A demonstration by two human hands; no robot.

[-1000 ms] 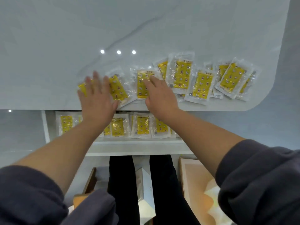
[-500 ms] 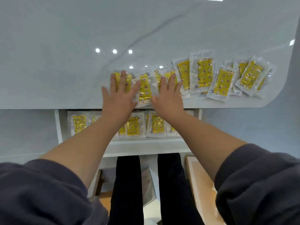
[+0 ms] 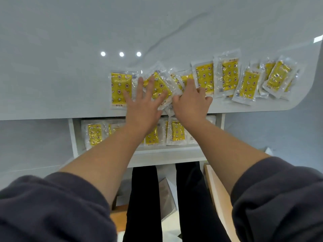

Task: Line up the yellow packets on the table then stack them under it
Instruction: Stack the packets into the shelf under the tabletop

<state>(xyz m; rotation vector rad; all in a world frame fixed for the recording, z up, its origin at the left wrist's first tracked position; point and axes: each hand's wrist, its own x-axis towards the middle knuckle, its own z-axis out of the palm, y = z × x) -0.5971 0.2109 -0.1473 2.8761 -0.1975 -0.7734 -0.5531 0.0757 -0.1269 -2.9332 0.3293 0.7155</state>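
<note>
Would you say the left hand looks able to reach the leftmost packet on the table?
Probably yes: the left hand lies flat at the edge of the leftmost packet, with nothing covering it.

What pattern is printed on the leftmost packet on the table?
The leftmost packet is yellow with small star and flower shapes, in clear wrap; head view.

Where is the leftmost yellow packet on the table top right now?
In the head view, the leftmost packet lies at the left end of the row on the table, just beside the left hand and the tilted packet it presses.
</note>
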